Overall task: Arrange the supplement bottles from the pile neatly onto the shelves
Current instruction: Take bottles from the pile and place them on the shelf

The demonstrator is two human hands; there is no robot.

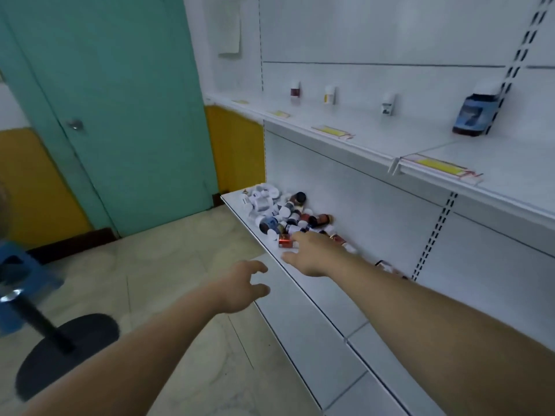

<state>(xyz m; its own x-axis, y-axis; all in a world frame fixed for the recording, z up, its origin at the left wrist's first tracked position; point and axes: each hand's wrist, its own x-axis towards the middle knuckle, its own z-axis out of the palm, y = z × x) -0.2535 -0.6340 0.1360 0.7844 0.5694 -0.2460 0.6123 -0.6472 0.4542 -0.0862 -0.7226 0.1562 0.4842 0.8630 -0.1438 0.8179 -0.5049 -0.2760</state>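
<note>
In the head view, the person is reaching with both bare arms toward the lower shelf (315,310), where the pile of supplement bottles (288,214) is lying in disorder at its far left end. The right hand (312,253) is stretching over the near edge of the pile. Its fingers (300,235) are straight and spread, gripping nothing. A red bottle (285,242) is lying just beside them, but it cannot be told whether they are touching it. The left hand (243,283) is hovering near the front edge of the same shelf, loosely bent and empty.

On the upper shelf (375,136), four bottles are standing upright and well apart: a maroon-labelled one (295,91), a yellow-labelled one (329,95), a white one (387,105) and a large blue one (474,114). The task seems to be only near its beginning, with most bottles waiting in the pile.
</note>
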